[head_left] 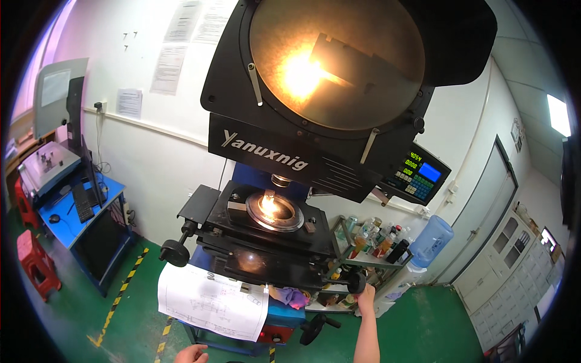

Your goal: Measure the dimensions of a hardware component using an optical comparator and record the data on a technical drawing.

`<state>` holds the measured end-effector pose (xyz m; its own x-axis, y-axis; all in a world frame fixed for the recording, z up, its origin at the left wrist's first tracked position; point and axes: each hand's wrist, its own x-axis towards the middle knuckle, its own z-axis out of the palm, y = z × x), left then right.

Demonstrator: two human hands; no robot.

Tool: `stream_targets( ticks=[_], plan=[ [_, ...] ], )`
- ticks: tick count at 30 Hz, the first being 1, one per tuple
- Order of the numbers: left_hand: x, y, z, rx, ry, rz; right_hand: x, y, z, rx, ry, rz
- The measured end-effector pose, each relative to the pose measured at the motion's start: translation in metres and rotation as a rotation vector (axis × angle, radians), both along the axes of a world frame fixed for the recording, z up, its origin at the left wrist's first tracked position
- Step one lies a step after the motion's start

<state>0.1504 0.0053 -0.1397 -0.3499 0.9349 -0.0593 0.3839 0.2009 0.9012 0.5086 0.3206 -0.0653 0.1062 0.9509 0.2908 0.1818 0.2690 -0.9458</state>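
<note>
A large black profile projector [266, 130] fills the middle, its round screen [375, 100] glowing with a dark stepped silhouette. Below the lens, its stage [233, 233] carries a round ring with a brightly lit centre. My right arm reaches forward, and my right hand [365, 299] is closed round the black knob [357, 282] at the stage's right end. At the lower edge, my left hand [191, 354] shows only in part, below a paper drawing [209, 302]. Most of its fingers are cut off, and nothing is seen in it.
A second handwheel [175, 253] sticks out at the stage's left. A purple cloth [293, 297] lies beside the drawing. Bottles crowd a shelf [369, 260] near a water dispenser [431, 242]. A digital readout [417, 173] hangs at right. Left stand a blue desk [112, 190] and a red stool [37, 260].
</note>
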Motion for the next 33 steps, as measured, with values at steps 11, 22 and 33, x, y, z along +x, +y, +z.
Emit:
stream_targets(
  ticks=[11, 22, 33],
  plan=[
    [-0.001, -0.002, -0.008, 0.016, 0.022, -0.003, 0.01, 0.03, 0.017, 0.215, -0.099, -0.007],
    [0.0, -0.004, 0.002, -0.067, 0.024, -0.003, -0.001, -0.017, 0.012, -0.069, 0.04, -0.005],
    [-0.001, 0.0, -0.008, -0.015, 0.015, -0.041, 0.01, 0.015, 0.025, 0.115, -0.088, -0.099]
  ],
)
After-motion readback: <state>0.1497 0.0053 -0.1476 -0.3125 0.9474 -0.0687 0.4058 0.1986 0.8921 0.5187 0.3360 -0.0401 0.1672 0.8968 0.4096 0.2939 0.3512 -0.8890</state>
